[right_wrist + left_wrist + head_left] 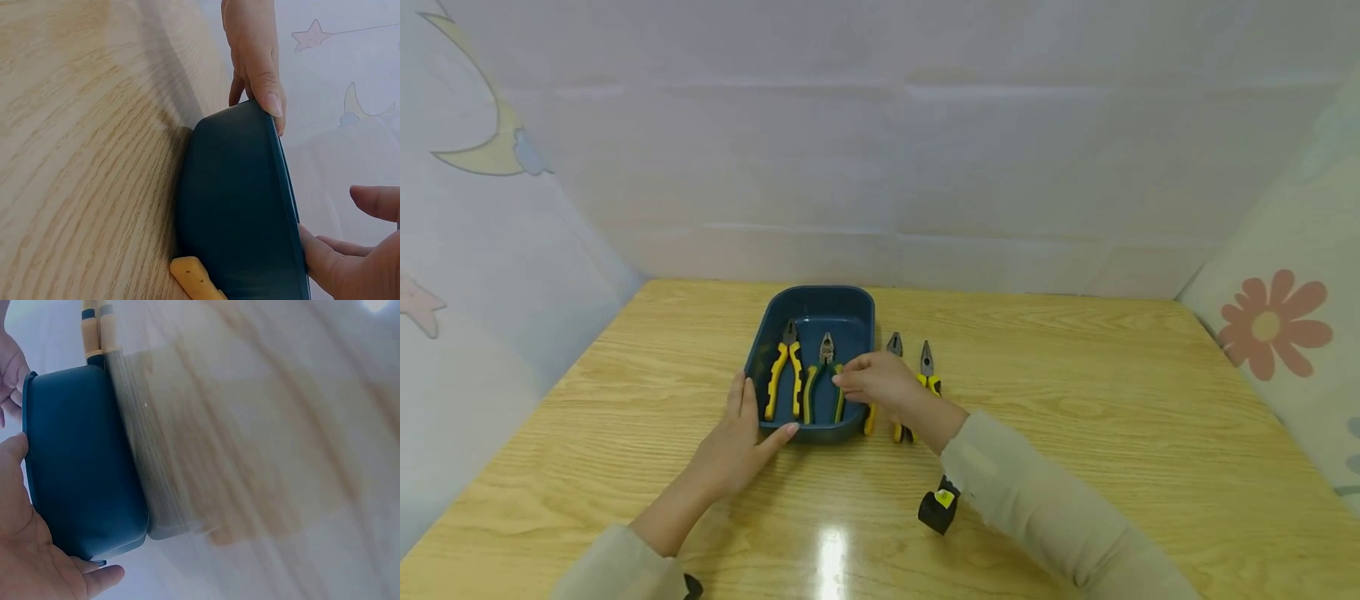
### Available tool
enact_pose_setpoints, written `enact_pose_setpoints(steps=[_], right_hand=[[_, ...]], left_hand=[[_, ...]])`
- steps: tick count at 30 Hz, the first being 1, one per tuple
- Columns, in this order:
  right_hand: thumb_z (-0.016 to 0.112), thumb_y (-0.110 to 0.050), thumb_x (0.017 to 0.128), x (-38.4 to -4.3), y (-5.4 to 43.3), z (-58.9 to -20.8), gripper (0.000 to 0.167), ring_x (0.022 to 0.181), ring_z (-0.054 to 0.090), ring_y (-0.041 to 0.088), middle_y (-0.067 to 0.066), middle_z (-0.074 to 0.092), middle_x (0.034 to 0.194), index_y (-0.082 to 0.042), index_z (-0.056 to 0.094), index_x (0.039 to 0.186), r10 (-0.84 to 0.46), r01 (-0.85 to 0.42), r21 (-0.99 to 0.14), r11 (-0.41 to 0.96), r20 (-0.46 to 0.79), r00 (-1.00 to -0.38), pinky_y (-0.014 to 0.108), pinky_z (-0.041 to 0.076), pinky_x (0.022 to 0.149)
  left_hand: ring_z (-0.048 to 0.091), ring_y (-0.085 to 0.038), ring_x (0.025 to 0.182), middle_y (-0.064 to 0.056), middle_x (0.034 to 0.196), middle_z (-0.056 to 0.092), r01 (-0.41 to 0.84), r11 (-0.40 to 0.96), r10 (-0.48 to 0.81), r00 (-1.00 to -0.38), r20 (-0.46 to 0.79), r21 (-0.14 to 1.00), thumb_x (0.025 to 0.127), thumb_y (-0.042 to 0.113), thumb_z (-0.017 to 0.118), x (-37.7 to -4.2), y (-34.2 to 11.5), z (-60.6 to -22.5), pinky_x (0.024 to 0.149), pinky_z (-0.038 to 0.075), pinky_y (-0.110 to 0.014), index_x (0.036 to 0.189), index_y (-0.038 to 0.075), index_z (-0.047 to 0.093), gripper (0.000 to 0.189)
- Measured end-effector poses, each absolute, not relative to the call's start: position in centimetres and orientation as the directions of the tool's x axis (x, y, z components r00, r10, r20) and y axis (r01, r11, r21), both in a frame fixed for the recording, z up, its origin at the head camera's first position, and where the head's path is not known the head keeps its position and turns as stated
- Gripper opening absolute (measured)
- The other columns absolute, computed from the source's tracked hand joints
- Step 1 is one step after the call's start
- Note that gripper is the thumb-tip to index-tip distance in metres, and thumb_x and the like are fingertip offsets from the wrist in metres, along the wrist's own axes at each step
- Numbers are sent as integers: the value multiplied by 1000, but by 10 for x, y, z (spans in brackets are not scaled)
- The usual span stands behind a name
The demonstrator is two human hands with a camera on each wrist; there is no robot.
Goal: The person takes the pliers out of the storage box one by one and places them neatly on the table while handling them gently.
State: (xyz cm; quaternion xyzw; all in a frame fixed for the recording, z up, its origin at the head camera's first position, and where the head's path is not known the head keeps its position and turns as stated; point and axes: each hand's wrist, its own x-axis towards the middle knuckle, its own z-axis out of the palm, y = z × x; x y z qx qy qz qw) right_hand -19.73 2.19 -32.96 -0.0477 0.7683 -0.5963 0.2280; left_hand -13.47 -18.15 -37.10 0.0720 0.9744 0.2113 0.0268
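A dark blue tray (823, 432) holds two pairs of pliers side by side. On its left lie pliers with yellow handles (777, 379); beside them are pliers with green and yellow handles (809, 392). My left hand (727, 450) rests against the near left corner, its thumb along the front rim and straight fingers along the left wall. Over the right side of the tray is my right hand (880, 382), overlapping the green pliers' right handle. In the right wrist view, the thumb (378, 201) stands apart from the fingers (322, 253), which are at the tray's rim.
Right of the tray, two more pairs of pliers lie on the wooden table (1075, 392); grey jaws (894, 342) show on one, the other (927, 360) is partly behind my right arm. A black device with a yellow patch (938, 506) shows beside my right sleeve. Fabric walls surround the table.
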Motion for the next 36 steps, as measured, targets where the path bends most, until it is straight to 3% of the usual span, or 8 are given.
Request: enact_pose_setpoints(steps=[9,16,19,21,23,25,27,36], right_hand=[[60,-17,82,-205,12,-328,35,92,56,24,13,57,102,4,55,109,-285,203,-903,378,-322,-903,32,45,77],[62,-20,80,-211,2,-335,36,89,57,23,12,56,106,2,58,107,-277,115,-856,505,-286,-917,35,46,75],[63,-22,80,-210,-4,-335,31,71,57,17,7,60,86,1,63,100,-264,57,-801,596,-263,-928,31,47,63],[63,-22,80,-210,-7,-335,22,52,47,12,1,53,62,0,65,78,-260,28,-771,636,-249,-933,26,41,48],[62,-21,80,-208,-9,-335,31,39,32,10,-2,35,45,-4,55,55,-268,-6,-745,667,-233,-935,23,29,38],[62,-20,80,-207,-10,-335,44,34,22,10,-3,23,40,-10,39,44,-275,-32,-722,691,-222,-935,22,22,35],[61,-20,80,-205,-12,-336,48,32,21,9,-3,23,39,-12,32,43,-281,-60,-695,717,-210,-936,21,22,34],[56,-12,82,-202,-25,-339,36,34,33,10,-1,32,41,-10,42,49,-263,-126,-583,803,-156,-952,20,29,34]], left_hand=[[29,-45,115,-26,138,-10,129,903,153,-988,-26,410,81,64,30,-136,-180,-370,81,38,-50,132,-13,-1,97],[32,-45,113,-25,139,-10,124,906,150,-988,-34,404,81,65,29,-137,-180,-369,77,41,-48,133,-12,-1,98],[33,-46,112,-25,139,-11,120,906,149,-988,-39,405,81,65,29,-137,-181,-368,75,42,-47,133,-12,-2,98],[34,-46,111,-25,139,-11,121,907,149,-988,-39,404,80,65,29,-137,-181,-368,73,43,-46,133,-12,-2,98],[33,-46,112,-25,139,-11,121,906,150,-988,-41,404,80,65,29,-137,-181,-368,74,43,-47,133,-12,-3,98],[32,-45,113,-25,139,-11,123,906,151,-988,-36,405,80,65,29,-137,-181,-369,75,42,-47,133,-11,-2,98],[32,-45,113,-25,139,-11,124,906,150,-988,-33,404,80,65,29,-137,-180,-370,76,42,-47,133,-11,-2,98],[30,-46,114,-24,139,-12,114,900,146,-988,-46,421,82,61,33,-134,-182,-368,77,41,-48,133,-11,-4,95]])
